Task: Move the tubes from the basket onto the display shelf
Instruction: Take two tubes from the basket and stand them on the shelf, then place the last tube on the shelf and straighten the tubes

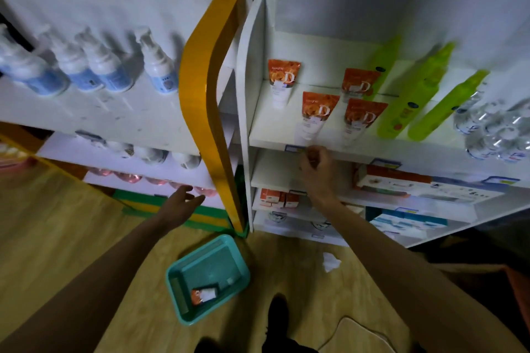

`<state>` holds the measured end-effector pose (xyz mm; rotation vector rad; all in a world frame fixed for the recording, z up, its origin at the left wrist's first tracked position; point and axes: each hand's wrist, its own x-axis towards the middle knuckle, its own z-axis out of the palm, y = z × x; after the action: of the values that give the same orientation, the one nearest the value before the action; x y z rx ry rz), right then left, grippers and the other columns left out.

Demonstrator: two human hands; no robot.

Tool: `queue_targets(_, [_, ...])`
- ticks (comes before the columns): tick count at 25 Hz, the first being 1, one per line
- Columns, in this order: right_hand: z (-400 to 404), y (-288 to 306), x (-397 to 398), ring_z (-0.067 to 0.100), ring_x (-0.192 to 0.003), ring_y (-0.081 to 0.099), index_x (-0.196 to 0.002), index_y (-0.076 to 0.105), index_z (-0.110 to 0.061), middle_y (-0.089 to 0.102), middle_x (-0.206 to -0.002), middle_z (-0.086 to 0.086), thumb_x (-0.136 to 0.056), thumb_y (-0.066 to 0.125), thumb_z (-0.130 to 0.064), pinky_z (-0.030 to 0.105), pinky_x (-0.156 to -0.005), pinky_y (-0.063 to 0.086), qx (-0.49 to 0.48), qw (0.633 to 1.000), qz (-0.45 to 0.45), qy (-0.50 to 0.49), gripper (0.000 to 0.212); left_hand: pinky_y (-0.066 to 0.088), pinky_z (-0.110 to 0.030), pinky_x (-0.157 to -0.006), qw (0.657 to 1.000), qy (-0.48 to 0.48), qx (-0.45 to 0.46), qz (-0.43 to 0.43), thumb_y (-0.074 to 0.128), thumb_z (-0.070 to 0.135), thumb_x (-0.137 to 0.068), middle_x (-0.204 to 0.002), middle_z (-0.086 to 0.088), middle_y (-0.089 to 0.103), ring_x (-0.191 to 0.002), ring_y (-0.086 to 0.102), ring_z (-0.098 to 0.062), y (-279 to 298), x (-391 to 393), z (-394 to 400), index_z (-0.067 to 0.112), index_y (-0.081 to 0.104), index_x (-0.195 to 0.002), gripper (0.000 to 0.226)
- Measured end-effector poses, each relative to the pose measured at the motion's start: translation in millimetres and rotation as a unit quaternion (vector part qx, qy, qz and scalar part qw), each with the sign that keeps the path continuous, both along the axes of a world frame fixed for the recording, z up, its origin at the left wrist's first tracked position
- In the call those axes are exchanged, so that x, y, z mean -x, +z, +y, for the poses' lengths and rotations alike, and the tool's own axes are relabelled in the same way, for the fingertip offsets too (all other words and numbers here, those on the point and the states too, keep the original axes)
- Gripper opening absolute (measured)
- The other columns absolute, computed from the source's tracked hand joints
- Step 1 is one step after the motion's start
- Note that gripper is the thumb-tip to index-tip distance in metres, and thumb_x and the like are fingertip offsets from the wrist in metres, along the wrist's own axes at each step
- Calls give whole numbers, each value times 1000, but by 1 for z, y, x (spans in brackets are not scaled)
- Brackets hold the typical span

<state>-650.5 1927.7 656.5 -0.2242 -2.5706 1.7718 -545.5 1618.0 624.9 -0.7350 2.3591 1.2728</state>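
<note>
Several orange-and-white tubes [317, 114] stand cap-down on the white display shelf [275, 139] at the right. My right hand [317, 169] is just below that shelf's front edge, under the front-left tube, fingers curled with nothing in them. My left hand [182, 200] hangs open in the air near the yellow post, holding nothing. On the wooden floor below lies a teal basket [183, 272] with one orange-and-white tube [204, 294] lying in its near corner.
A yellow post [210, 100] divides the two shelf units. Green spray bottles [424, 94] and clear water bottles [493, 129] fill the right of the tube shelf. White pump bottles [100, 66] stand on the left unit. Boxes [401, 180] fill lower shelves. My shoe [276, 312] is beside the basket.
</note>
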Motion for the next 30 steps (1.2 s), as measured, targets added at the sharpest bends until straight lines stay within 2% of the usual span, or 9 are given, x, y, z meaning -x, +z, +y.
queue_targets(3, [-26, -30, -29, 15, -88, 68, -107, 64, -24, 69, -99, -1, -96, 58, -27, 45, -82, 59, -52, 989, -70, 118, 13, 49, -31, -68, 1000, 14, -10, -4, 61, 33, -97, -127, -20, 61, -100, 62, -28, -5, -13, -12, 2, 36, -147, 64])
queue_targets(7, [-86, -96, -62, 22, -92, 70, -107, 69, -18, 74, -102, 5, -91, 65, -27, 48, -86, 57, -105, 957, -136, 232, 19, 53, -45, -89, 999, 39, -3, -25, 65, 55, -76, -116, -19, 67, -100, 66, -36, -35, -44, -42, 1, 46, -140, 86])
queue_targets(10, [-130, -147, -84, 26, -105, 66, -116, 67, -17, 71, -113, 6, -86, 68, -36, 42, -94, 52, -167, 915, -209, 302, 35, 51, -43, -91, 998, 52, 9, -46, 66, 38, -91, -119, -19, 66, -106, 65, -36, -75, -74, -66, 1, 46, -139, 64])
queue_targets(14, [-164, -228, -111, 31, -117, 60, -132, 56, -12, 65, -127, 10, -89, 63, -39, 38, -97, 48, -202, 859, -304, 359, 51, 50, -44, -97, 992, 69, 20, -101, 62, 42, -93, -126, -15, 63, -112, 62, -35, -149, -104, -101, 8, 43, -145, 65])
queue_targets(18, [-187, -391, -136, 27, -113, 65, -128, 60, -20, 66, -127, 8, -71, 61, -60, 40, -96, 52, -216, 831, -339, 385, 70, 47, -37, -91, 984, 87, 2, -158, 61, 40, -95, -125, -18, 65, -110, 61, -33, -257, -129, -128, 5, 40, -145, 64])
queue_targets(22, [-214, -453, -149, 29, -113, 61, -125, 60, -10, 64, -121, 10, -92, 60, -40, 35, -90, 49, -217, 810, -393, 378, 45, 49, -44, -93, 973, 128, -29, -192, 63, 39, -94, -130, -21, 62, -114, 62, -36, -367, -135, -152, 4, 42, -143, 65])
queue_targets(25, [-226, -522, -141, 32, -114, 56, -125, 54, -7, 55, -118, 10, -95, 54, -43, 32, -83, 41, -237, 800, -400, 380, 46, 45, -35, -73, 965, 160, -29, -206, 64, 36, -94, -121, -22, 64, -91, 61, -29, -443, -136, -153, 3, 48, -133, 53])
queue_targets(28, [-240, -619, -139, 28, -91, 57, -100, 53, -14, 54, -102, 11, -89, 55, -52, 35, -76, 44, -224, 802, -415, 367, 40, 41, -29, -58, 958, 158, -38, -234, 60, 30, -98, -98, -18, 58, -64, 52, -19, -527, -139, -151, 9, 55, -109, 24])
queue_targets(30, [-246, -670, -142, 24, -81, 53, -84, 48, -16, 52, -90, 10, -88, 55, -51, 33, -70, 43, -224, 800, -429, 356, 37, 43, -28, -57, 954, 172, -49, -243, 58, 27, -98, -100, -15, 56, -63, 51, -15, -578, -144, -153, 9, 57, -111, 22])
